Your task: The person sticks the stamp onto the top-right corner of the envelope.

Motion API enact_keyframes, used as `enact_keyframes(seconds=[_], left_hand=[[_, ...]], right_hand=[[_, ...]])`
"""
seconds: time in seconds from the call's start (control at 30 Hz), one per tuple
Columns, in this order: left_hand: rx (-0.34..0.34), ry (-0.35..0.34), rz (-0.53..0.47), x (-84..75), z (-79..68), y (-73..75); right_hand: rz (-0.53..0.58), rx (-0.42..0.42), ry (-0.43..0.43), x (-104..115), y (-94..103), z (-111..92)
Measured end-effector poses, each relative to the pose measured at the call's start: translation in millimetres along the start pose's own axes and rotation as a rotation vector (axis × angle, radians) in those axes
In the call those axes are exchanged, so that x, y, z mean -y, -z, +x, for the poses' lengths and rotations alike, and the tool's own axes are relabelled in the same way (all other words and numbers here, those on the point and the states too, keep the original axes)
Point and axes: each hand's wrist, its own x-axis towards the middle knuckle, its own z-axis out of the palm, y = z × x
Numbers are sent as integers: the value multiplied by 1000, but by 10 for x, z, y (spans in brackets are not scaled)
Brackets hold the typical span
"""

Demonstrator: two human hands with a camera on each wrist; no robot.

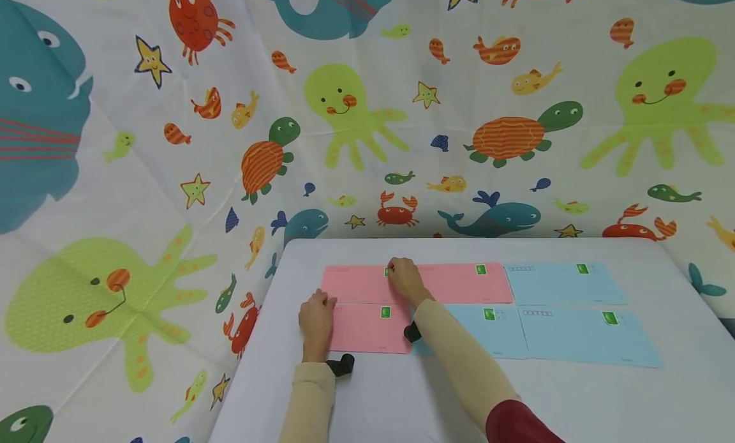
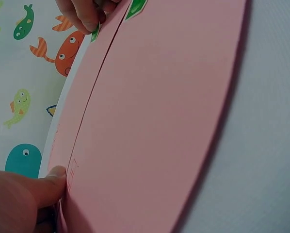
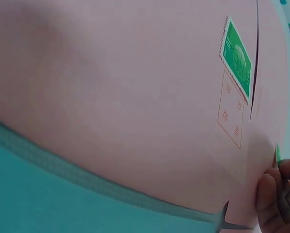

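My left hand [image 1: 315,318] is at the left edge of the pink envelopes. In the left wrist view its thumb [image 2: 53,182] lies over the edge of the lower pink envelope [image 2: 150,107], and its other fingers are mostly hidden below. My right hand [image 1: 406,280] reaches to the top right corner of the upper left pink envelope [image 1: 356,286]. Its fingertips pinch a green postage stamp [image 3: 278,153] there, mostly covered by the fingers. A similar stamp [image 1: 385,312] sits flat on the lower pink envelope, over a printed box.
Another pink envelope [image 1: 459,285] and three blue envelopes [image 1: 565,286] lie edge to edge in two rows, each bearing a green stamp. They lie on a white table [image 1: 574,398]. Behind and left hangs a cloth [image 1: 367,47] printed with sea animals.
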Motion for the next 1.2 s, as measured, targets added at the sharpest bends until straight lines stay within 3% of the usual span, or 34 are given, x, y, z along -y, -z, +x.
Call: enact_keyframes(seconds=[0.37, 0.7, 0.9, 1.2], left_hand=[[3, 17, 0, -13, -24, -14], [-33, -5, -7, -8, -45, 19], [-14, 20, -35, -38, -58, 36], [-23, 2, -60, -2, -71, 45]], right_hand=[[-85, 8, 16, 11, 1, -31], [31, -7, -31, -27, 75, -74], [69, -32, -80, -83, 275, -129], [51, -42, -48, -143, 561, -223]])
